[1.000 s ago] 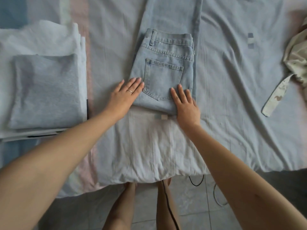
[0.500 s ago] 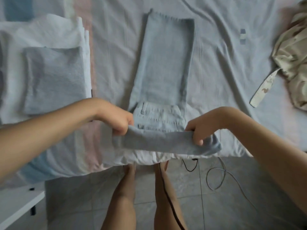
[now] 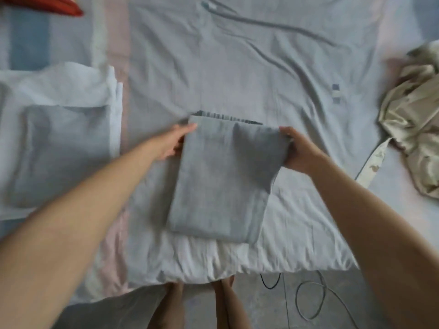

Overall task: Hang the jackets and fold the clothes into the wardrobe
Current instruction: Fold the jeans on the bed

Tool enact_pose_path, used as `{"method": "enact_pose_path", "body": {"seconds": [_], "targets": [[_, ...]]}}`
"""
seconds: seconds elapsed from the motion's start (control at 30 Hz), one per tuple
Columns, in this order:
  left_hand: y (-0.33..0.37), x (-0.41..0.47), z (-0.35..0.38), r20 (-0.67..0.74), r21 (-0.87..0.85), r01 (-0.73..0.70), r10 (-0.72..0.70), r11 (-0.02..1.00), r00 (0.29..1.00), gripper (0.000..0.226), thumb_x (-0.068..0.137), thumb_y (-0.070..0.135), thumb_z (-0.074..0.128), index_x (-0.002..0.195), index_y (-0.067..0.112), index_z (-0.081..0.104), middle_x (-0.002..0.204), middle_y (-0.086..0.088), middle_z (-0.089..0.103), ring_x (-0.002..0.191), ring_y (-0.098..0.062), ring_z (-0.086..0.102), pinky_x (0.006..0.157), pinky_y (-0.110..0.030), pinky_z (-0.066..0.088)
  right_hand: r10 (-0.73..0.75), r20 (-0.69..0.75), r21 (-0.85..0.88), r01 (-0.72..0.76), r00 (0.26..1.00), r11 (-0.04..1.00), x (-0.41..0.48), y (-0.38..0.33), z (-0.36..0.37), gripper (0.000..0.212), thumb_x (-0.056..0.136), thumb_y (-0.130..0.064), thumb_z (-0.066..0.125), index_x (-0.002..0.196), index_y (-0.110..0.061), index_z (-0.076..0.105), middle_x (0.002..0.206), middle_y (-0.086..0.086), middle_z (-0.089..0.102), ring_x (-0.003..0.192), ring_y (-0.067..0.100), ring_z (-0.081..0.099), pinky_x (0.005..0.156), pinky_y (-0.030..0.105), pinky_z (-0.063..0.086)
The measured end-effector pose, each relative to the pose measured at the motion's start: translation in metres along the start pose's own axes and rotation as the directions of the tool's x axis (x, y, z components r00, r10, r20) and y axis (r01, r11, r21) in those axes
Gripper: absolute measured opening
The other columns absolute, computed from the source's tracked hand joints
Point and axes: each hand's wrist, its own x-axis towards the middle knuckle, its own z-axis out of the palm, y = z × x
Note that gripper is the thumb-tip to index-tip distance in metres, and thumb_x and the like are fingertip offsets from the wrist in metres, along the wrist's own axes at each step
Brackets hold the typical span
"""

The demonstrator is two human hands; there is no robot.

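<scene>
Light blue jeans [image 3: 223, 179] lie folded into a compact rectangle on the bed, near its front edge. My left hand [image 3: 172, 143] grips the far left corner of the fold. At the far right corner my right hand [image 3: 298, 150] grips the fold too, fingers tucked under the cloth. A dark hem edge shows just beyond the fold's far side. The picture is blurred by motion.
A stack of folded white and grey clothes [image 3: 64, 138] sits at the left of the bed [image 3: 237, 55]. A crumpled beige patterned garment [image 3: 413, 129] with a loose strap lies at the right. Something red [image 3: 47, 4] is at the far left corner. Cables [image 3: 311, 298] trail on the floor.
Both hands gripped the near end of the jeans, lifted it and carried it forward over the legs. The long jeans are now a short rectangle, with both hands at its far edge.
</scene>
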Motion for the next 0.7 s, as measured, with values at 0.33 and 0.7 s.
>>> {"method": "enact_pose_path", "body": {"seconds": [0.33, 0.7], "targets": [[-0.080, -0.025, 0.019, -0.244, 0.285, -0.084, 0.157, 0.955, 0.957, 0.028, 0.083, 0.031, 0.065, 0.100, 0.011, 0.054, 0.106, -0.019, 0.065, 0.093, -0.024, 0.062, 0.081, -0.040, 0.049, -0.367, -0.436, -0.087, 0.367, 0.822, 0.926, 0.031, 0.052, 0.015, 0.007, 0.089, -0.026, 0.066, 0.090, -0.021, 0.061, 0.089, -0.003, 0.065, 0.083, 0.010, 0.062, 0.075, 0.024, 0.053], [-0.069, -0.005, 0.047, -0.465, 0.410, -0.049, 0.255, 0.911, 0.848, 0.037, 0.093, 0.033, 0.056, 0.094, -0.005, 0.053, 0.098, -0.027, 0.062, 0.093, -0.038, 0.060, 0.077, -0.044, 0.044, -0.229, -0.506, -0.114, 0.198, 0.832, 0.973, 0.048, 0.050, 0.006, 0.029, 0.089, -0.041, 0.063, 0.098, -0.014, 0.060, 0.094, 0.000, 0.064, 0.090, 0.015, 0.061, 0.078, 0.027, 0.051]]}}
